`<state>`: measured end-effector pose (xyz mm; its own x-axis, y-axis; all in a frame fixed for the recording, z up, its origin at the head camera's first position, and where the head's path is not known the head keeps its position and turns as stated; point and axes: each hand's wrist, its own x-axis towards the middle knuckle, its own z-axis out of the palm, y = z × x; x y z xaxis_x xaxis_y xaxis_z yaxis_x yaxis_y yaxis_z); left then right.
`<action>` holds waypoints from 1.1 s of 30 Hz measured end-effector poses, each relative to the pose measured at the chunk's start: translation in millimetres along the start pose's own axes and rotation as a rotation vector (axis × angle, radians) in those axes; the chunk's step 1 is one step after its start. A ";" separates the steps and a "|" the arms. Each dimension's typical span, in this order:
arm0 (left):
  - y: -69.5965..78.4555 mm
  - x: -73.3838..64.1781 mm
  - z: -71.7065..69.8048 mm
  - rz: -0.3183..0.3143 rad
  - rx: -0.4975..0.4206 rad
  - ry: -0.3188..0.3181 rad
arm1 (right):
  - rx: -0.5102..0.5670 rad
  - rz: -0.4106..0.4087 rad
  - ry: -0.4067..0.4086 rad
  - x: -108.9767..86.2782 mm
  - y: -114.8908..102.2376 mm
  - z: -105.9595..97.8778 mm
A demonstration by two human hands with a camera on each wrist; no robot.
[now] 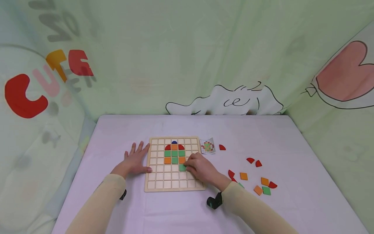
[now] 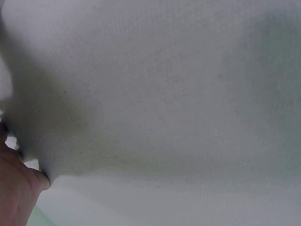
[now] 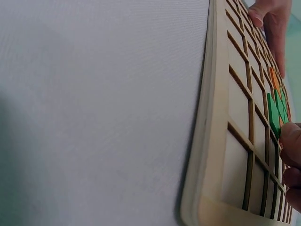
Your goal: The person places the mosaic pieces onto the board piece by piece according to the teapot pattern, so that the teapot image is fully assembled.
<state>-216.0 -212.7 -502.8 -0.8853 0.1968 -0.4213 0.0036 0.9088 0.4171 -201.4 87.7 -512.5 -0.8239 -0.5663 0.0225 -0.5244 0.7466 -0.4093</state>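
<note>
Right hand (image 1: 201,168) pinches a green tile (image 1: 182,167) at a gridded wooden board (image 1: 167,176) on a cloth-covered bench (image 1: 163,214).

The board lies nearer the bench's left edge than its right, well short of the far edge; the left hand (image 1: 137,161), fingers spread apart, rests its thumb on the board's left rim. The green tile is just on the near side of an orange tile (image 1: 182,160); from the right wrist it looks tilted, and whether it touches the cell's floor cannot be told. Done well, the step calls for squaring the tile to the raised ribs, lowering one side first, then pressing its middle flat. A firm left hand matters: a nudged board could spoil the alignment. A printed card (image 1: 207,146) lies just beside the board's right rim, with loose tiles (image 1: 243,176) toward the bench's right edge.
</note>
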 end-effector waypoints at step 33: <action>-0.3 -1.3 -1.3 0.007 -0.004 -0.010 | 0.052 0.324 0.166 -110.1 84.7 -49.7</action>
<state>-215.5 -213.7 -501.4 -0.8804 0.2070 -0.4266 0.0077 0.9058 0.4237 -165.8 230.6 -504.3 -0.9714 -0.2354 0.0302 -0.2221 0.8567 -0.4655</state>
